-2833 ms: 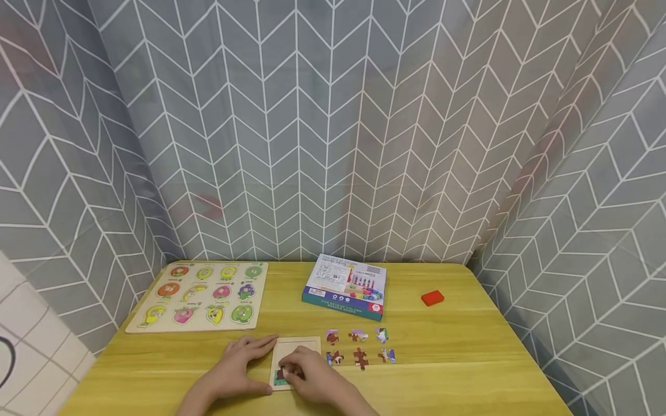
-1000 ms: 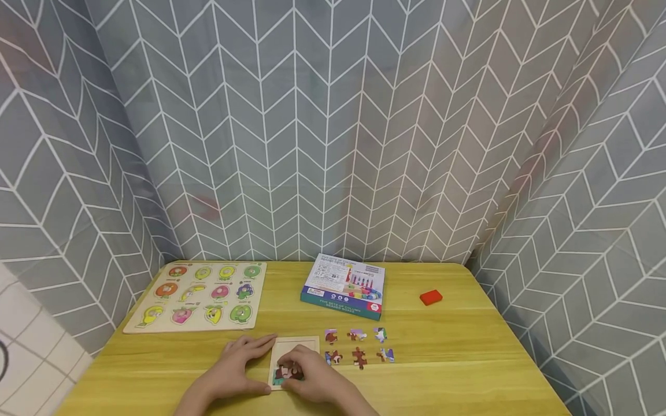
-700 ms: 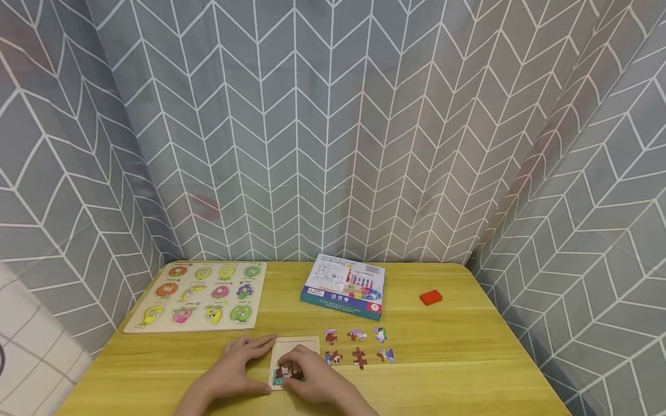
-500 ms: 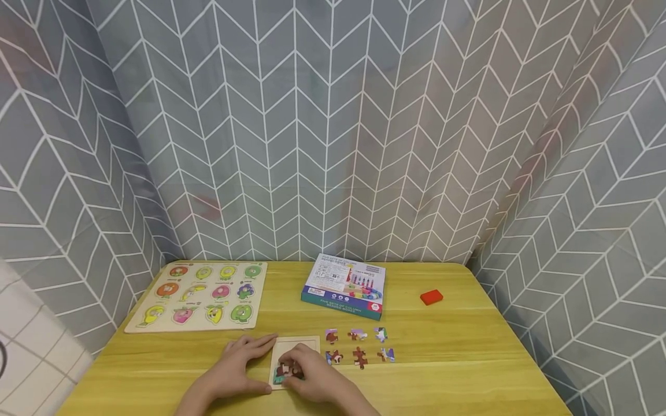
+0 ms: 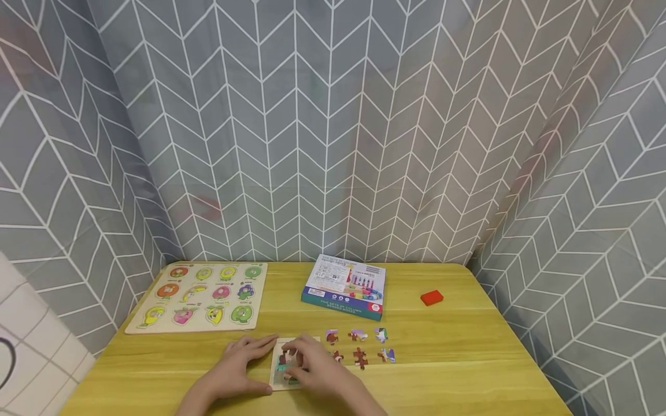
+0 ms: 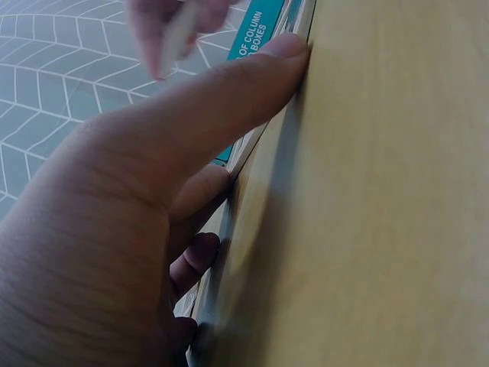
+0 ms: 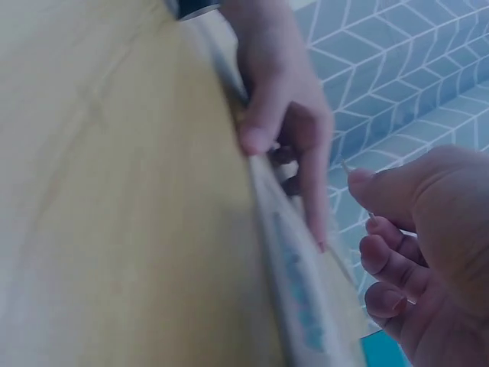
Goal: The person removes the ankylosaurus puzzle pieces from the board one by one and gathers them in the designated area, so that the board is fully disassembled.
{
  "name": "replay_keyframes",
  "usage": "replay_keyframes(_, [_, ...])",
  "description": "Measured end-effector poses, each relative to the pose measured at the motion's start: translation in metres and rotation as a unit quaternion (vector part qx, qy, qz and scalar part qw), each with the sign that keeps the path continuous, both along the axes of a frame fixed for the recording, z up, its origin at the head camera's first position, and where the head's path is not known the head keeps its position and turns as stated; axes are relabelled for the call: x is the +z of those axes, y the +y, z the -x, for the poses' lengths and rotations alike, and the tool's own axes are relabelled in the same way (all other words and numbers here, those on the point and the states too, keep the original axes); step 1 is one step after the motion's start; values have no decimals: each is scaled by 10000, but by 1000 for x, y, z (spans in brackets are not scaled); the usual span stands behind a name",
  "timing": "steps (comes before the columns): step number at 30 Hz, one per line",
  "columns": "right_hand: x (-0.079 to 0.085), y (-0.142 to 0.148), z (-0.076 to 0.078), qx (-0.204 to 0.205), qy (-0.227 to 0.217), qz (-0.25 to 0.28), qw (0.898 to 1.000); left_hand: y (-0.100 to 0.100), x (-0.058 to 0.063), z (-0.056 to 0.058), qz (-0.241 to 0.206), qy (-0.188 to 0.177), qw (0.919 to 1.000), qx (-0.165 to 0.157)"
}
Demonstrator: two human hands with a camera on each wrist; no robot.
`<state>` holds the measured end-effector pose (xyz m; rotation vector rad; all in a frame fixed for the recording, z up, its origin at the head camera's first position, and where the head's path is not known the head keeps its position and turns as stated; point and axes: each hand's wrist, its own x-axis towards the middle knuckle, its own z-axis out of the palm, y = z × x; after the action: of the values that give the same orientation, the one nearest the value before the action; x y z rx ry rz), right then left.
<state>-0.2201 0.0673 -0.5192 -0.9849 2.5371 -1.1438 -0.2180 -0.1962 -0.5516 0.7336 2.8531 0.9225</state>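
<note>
A piece [image 6: 178, 38] is pinched between thumb and fingers of the right hand [image 5: 318, 370], over the tray [image 5: 283, 387] at the lower middle of the frame; the left hand [image 5: 234, 370] has thumb and forefinger spread along the tray's left edge, touching it; six loose pieces [image 5: 360, 358] lie in two rows just right of the tray; farther up stands a box [image 5: 340, 289], with a fruit board [image 5: 200, 303] toward lower left and a red block [image 5: 432, 297] toward lower right.

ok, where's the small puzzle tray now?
In the head view, low and left of centre, the small puzzle tray lies against the left hand, partly hidden by the right hand, left of the loose puzzle pieces.
</note>
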Motion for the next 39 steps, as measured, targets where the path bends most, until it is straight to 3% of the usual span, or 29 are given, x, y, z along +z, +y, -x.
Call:
replay_keyframes(8, [14,4,1,-96,412,95,9991,0,0,0,16,-37,10000,19])
replay_keyframes(18, [13,23,-5,-237,231,202,9992,1,-2,1,-10,81,10000,54])
replay_keyframes(32, [-2,94,-22,-1009,577,110,9932,1,0,-1,-84,-22,10000,28])
replay_keyframes(39, [-9,106,-35,-772,641,-146,9948,1,1,-2,-83,-36,10000,29])
